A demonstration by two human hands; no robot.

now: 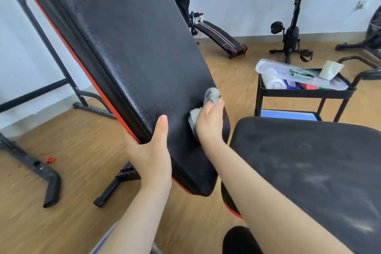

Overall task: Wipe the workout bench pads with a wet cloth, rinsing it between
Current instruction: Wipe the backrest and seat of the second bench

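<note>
The grey cloth (211, 99) lay low on the tilted back pad (127, 47), near its right edge. The right hand (209, 123) pressed it flat there with fairly straight fingers (218, 103), and bunched ends stuck out past the fingertips and beside the palm. The left hand (150, 146) gripped the pad's lower left edge, thumb on the face and the other fingers hidden behind.

Since the cloth was pressed rather than gripped, it would likely slip out and drop to the floor (61, 171) on a hard stroke toward the near edge. The pad would probably swing or shift if the left hand let go during a push. A cloth used too long without rinsing would likely only smear dirt around. The seat pad (309, 167) showed pale streaks and looked unwiped. Drips would make the floor slippery.

Counted: one cloth in hand, two pads and two hands. Farther off stood one black cart (266, 97) carrying one clear box (268, 66) and one paper cup (331, 70). Beyond were one exercise bike (292, 27) and one sit-up board (220, 37). No water basin could be made out.
</note>
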